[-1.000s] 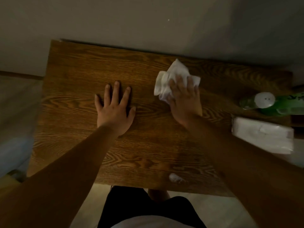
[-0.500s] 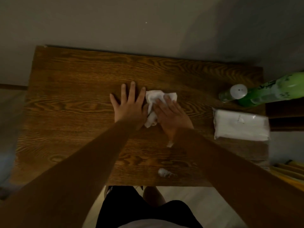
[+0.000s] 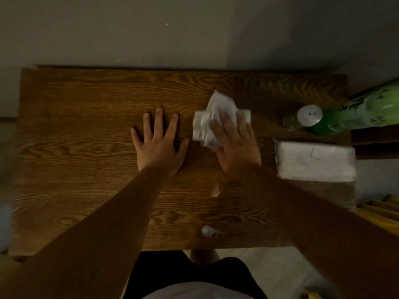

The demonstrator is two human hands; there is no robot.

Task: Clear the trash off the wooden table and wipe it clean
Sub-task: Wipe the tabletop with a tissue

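Pressing flat, right hand (image 3: 235,145) fingers (image 3: 226,124) pin a crumpled white tissue (image 3: 212,119) on the wooden table (image 3: 86,130).

Wall (image 3: 151,29): plain, grey-beige, matte, running behind the far edge of the furniture; one tiny pale speck high up near the middle.
Wall, right part (image 3: 323,35): cooler grey tone, with a soft shadow boundary slanting across it.
Floor (image 3: 278,272): pale, smooth, seen below the near edge; detail blurred.
Side shelf (image 3: 375,143): dark wood, at the right edge of view, partly cut off.
Yellow object (image 3: 380,212): low at the right, blurred, identity unclear.
Light: dim, warm, indoor; source unseen.
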